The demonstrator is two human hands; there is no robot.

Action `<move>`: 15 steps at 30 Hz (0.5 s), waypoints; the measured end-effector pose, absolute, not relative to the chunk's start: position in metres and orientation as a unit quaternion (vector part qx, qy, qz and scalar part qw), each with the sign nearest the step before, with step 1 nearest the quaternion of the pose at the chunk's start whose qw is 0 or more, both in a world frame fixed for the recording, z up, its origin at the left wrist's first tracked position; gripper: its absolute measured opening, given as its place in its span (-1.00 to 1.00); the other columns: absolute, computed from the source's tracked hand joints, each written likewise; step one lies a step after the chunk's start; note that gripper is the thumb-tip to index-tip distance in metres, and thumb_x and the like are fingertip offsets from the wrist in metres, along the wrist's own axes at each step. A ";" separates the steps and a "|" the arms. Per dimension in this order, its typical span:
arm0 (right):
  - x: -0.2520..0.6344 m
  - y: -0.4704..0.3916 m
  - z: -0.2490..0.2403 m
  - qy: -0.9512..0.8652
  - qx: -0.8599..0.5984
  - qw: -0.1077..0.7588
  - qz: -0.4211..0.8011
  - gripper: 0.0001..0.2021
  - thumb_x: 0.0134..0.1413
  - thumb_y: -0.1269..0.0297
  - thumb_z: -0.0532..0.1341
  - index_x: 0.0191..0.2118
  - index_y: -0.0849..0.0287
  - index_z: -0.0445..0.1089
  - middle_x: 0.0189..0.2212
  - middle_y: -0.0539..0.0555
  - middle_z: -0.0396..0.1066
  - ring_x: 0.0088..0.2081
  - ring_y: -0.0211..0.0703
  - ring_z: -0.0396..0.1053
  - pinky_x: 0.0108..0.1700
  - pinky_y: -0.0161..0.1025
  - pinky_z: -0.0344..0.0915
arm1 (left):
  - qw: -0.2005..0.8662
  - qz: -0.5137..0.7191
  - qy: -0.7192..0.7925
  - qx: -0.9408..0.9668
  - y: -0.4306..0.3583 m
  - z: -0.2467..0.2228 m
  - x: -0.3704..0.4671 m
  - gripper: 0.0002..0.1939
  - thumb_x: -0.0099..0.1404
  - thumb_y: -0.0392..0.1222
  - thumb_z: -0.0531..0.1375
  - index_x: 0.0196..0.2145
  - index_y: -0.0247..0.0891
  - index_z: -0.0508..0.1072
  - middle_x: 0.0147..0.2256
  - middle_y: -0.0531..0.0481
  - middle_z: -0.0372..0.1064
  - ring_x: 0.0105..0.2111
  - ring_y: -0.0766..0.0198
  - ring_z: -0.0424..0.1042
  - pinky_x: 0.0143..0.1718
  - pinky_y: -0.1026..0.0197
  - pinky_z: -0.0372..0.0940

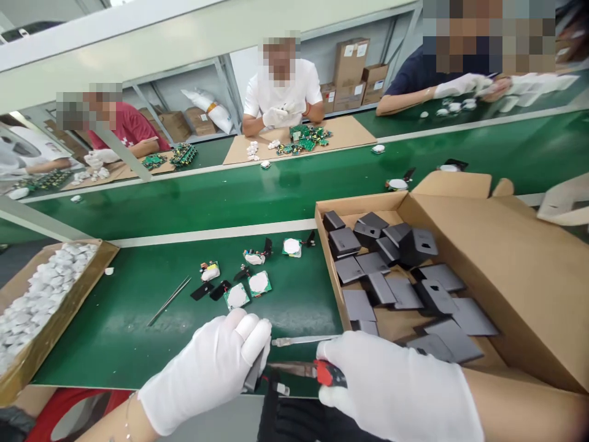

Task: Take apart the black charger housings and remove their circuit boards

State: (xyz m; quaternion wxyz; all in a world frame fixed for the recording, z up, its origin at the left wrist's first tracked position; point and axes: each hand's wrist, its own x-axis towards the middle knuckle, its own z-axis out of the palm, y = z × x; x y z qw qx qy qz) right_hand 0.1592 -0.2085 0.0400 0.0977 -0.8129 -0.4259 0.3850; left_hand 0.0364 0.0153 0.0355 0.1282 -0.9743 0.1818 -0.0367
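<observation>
My left hand [211, 362], in a white glove, is closed around a dark grey housing [253, 376] at the bench's front edge. In my gloved right hand [391, 383] is a tool with a red and black handle [329, 373], its metal end pointing left to the housing. A clear-handled screwdriver [301, 339] lies just beyond my hands. Farther back are several small circuit boards with white pads [237, 296] and black tabs [201, 291]. Tweezers [169, 301] rest to the left of them.
An open cardboard box [329, 261] on the right holds several grey housings [359, 305]. At far left stands a box of white pieces [59, 270]. Across the green belt [207, 205], people work with circuit boards [304, 138].
</observation>
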 end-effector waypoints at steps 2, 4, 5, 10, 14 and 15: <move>0.164 -0.208 0.041 -0.448 -0.806 0.102 0.374 -0.78 0.12 0.11 0.15 -0.32 0.11 0.44 -0.43 0.10 0.46 -0.52 -0.13 0.34 -0.51 -0.25 -0.05 | 0.124 -0.045 0.186 -0.974 0.019 0.041 0.040 -0.87 0.32 -0.40 0.02 -0.27 -0.19 0.25 -0.45 0.04 0.15 -0.52 0.18 0.17 -0.57 0.14 0.09; 0.168 -0.208 0.039 -0.474 -0.807 0.123 0.330 -0.81 0.08 0.11 0.20 -0.38 0.11 0.44 -0.47 0.09 0.43 -0.56 -0.17 0.28 -0.51 -0.23 -0.07 | 0.120 -0.053 0.192 -0.973 0.022 0.047 0.044 -0.85 0.32 -0.41 -0.01 -0.26 -0.21 0.26 -0.45 0.02 0.16 -0.52 0.18 0.16 -0.58 0.15 0.08; 0.169 -0.208 0.038 -0.474 -0.814 0.131 0.308 -0.81 0.06 0.10 0.21 -0.40 0.11 0.43 -0.49 0.08 0.42 -0.59 -0.19 0.25 -0.51 -0.22 -0.08 | 0.118 -0.057 0.195 -0.972 0.024 0.050 0.046 -0.84 0.31 -0.42 -0.02 -0.27 -0.21 0.26 -0.46 0.02 0.16 -0.52 0.18 0.15 -0.59 0.16 0.06; 0.172 -0.213 0.037 -0.436 -0.840 0.161 0.281 -0.81 0.05 0.06 0.23 -0.32 0.02 0.48 -0.49 0.05 0.46 -0.61 -0.17 0.29 -0.53 -0.21 -0.05 | 0.085 -0.078 0.205 -0.972 0.030 0.058 0.051 -0.83 0.25 -0.45 0.00 -0.27 -0.24 0.27 -0.46 0.00 0.16 -0.51 0.17 0.14 -0.59 0.16 0.07; 0.178 -0.208 0.045 -0.412 -0.845 0.178 0.291 -0.76 -0.01 0.08 0.26 -0.20 -0.03 0.50 -0.44 0.06 0.54 -0.56 -0.07 0.40 -0.54 -0.19 0.00 | 0.052 -0.062 0.201 -0.976 0.031 0.056 0.051 -0.78 0.19 -0.49 0.01 -0.30 -0.21 0.26 -0.45 0.00 0.18 -0.51 0.18 0.15 -0.58 0.18 0.11; 0.179 -0.204 0.048 -0.415 -0.844 0.179 0.289 -0.78 -0.01 0.10 0.26 -0.21 -0.03 0.50 -0.45 0.06 0.54 -0.56 -0.07 0.41 -0.55 -0.19 0.02 | 0.045 -0.056 0.198 -0.978 0.032 0.054 0.051 -0.79 0.20 -0.48 0.01 -0.30 -0.21 0.26 -0.45 0.00 0.18 -0.51 0.18 0.17 -0.58 0.19 0.11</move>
